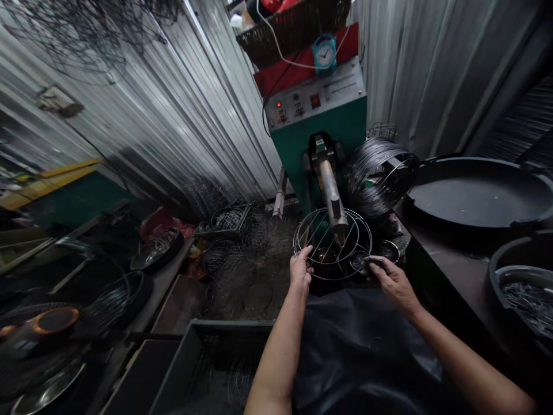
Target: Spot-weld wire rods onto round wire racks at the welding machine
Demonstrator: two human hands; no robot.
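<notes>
A round wire rack (317, 276) with parallel bars and rings lies around the tip of the green machine's metal arm (332, 193). At its left rim, my left hand (301, 268) is closed with fingers wrapped on the wire. My right hand (391, 279) is closed in a pinch at the rack's right side, on a small dark piece whose kind I cannot make out. The arm's pointed tip (341, 237) hangs over the rack's right half. Behind stands the green machine (289, 150) with a lit red lamp.
A coil of wire (374, 176) is right of the machine. Farther right are a large black pan (479, 193) and a tub of wire pieces (529, 302). A green crate (194, 340) sits at the lower left. A teal clock (324, 55) is on top of the machine.
</notes>
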